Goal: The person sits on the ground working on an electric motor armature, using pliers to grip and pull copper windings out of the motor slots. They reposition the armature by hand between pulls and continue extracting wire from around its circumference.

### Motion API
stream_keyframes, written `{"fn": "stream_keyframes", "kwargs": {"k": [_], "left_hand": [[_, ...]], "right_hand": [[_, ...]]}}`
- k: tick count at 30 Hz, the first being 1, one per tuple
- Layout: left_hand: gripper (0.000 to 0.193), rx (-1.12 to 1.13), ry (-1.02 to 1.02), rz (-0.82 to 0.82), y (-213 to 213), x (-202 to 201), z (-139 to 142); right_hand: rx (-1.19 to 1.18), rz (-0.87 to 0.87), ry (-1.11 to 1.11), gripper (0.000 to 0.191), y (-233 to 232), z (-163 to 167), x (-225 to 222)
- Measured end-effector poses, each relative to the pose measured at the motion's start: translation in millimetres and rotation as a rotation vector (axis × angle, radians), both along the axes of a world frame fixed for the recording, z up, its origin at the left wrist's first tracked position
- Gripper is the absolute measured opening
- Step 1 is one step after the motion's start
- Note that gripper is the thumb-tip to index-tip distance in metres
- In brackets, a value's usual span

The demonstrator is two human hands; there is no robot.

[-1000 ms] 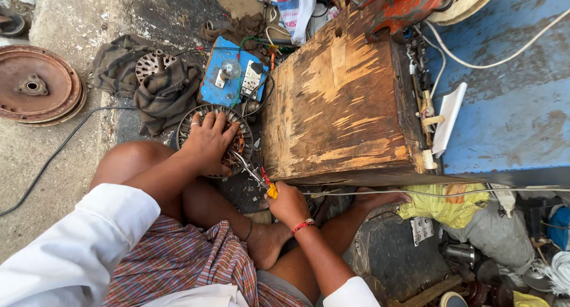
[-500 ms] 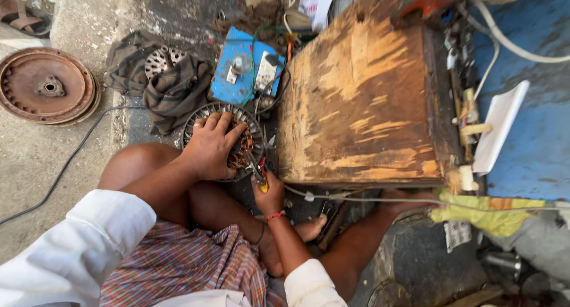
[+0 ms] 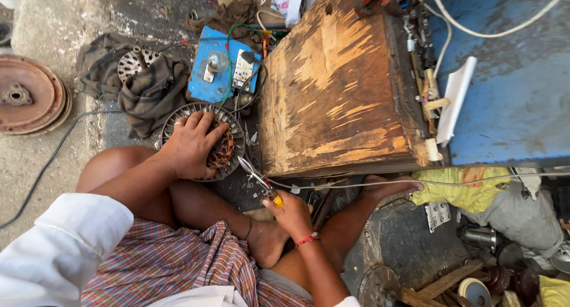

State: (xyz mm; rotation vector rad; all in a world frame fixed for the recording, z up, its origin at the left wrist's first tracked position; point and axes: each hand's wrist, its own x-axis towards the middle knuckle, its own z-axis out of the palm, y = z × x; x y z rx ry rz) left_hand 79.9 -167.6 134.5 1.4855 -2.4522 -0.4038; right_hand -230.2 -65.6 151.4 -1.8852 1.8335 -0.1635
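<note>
- Stator [image 3: 222, 150], round with copper windings, lies on the ground under the left hand [image 3: 193, 144], whose fingers press flat on it.
- Right hand [image 3: 294, 215] grips yellow-handled pliers [image 3: 258, 179], tips just beside the stator's rim.
- Beyond the left hand: blue box [image 3: 217, 72]; wooden crate [image 3: 338, 87] crowds the right.

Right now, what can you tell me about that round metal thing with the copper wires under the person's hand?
The round motor part is a ring of grey metal with slots around its rim and reddish copper wire coils bundled inside. It lies flat on the dark, dirty ground, between a blue switch board and the person's bent knee, beside a worn wooden box. The left hand rests spread on top of it. The right hand holds yellow-handled pliers pointing toward its edge.
</note>
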Motion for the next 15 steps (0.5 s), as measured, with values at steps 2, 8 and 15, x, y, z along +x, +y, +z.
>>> {"fn": "stream_keyframes", "kwargs": {"k": [2,8,15], "left_hand": [[0.116,0.013,-0.031,-0.058,-2.7,3.2,3.1],[0.119,0.075,-0.071,-0.113,-6.3,6.8,11.5],[0.121,0.110,-0.129,-0.178,-10.5,6.0,15.7]], "right_hand": [[0.040,0.005,0.099,0.042,1.1,16.4,1.4],[0.129,0.044,0.043,0.051,-4.1,34.9,13.9],[0.133,0.159,0.235,0.056,-30.1,54.6,19.3]]}}
